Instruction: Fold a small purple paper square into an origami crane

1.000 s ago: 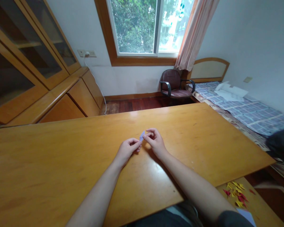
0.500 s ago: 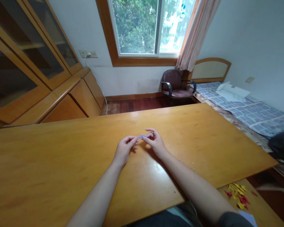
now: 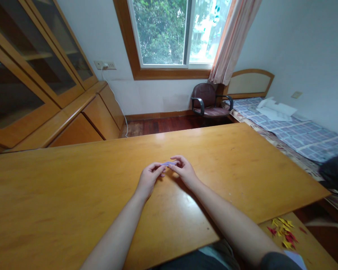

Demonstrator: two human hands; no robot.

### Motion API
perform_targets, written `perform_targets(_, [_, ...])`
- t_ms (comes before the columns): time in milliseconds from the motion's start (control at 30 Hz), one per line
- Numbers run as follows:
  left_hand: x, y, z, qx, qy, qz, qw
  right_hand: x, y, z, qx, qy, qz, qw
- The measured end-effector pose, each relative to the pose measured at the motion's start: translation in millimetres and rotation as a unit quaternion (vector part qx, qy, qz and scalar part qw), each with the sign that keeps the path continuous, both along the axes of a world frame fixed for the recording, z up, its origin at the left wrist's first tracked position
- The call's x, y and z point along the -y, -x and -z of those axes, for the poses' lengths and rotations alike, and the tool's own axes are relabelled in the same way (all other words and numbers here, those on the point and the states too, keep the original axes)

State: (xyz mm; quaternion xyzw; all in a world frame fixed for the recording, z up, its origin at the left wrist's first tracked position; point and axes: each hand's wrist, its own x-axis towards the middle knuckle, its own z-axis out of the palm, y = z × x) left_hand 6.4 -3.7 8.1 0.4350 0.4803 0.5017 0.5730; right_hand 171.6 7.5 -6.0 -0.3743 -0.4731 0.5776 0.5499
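A small folded piece of purple paper (image 3: 168,164) is held just above the wooden table (image 3: 73,183), between my two hands. My left hand (image 3: 150,178) pinches its left end between thumb and fingers. On the other end, my right hand (image 3: 183,170) is closed, thumb below and fingers curled over the paper. The exact folds are too small to make out, and the fingertips hide parts of both ends.
At lower right, a lower surface (image 3: 312,243) bears several yellow and red folded paper pieces (image 3: 284,230) and a pale purple sheet (image 3: 295,258). Beyond the table stand a chair (image 3: 208,101), a bed (image 3: 304,131) and a cabinet (image 3: 81,123).
The right hand has shifted slightly left, closer to the left hand, and its raised finger has curled lower. The purple paper is still between both hands.
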Motion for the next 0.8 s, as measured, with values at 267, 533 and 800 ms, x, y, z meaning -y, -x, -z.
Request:
perform_targets(267, [0, 3, 3.3, 0.004, -0.016, -0.009, 1.000, 2, 0, -4.7, 0.046, 0.010, -0.020, 0.999])
perform_targets(533, [-2, 11, 11.4, -0.001, -0.016, 0.005, 1.000, 1, -2, -2.7, 0.065, 0.030, -0.058, 0.996])
perform_targets(800, [-3, 12, 8.7, -0.004, -0.002, 0.005, 1.000, 0, -5, -2.7, 0.075, 0.046, -0.068, 0.994])
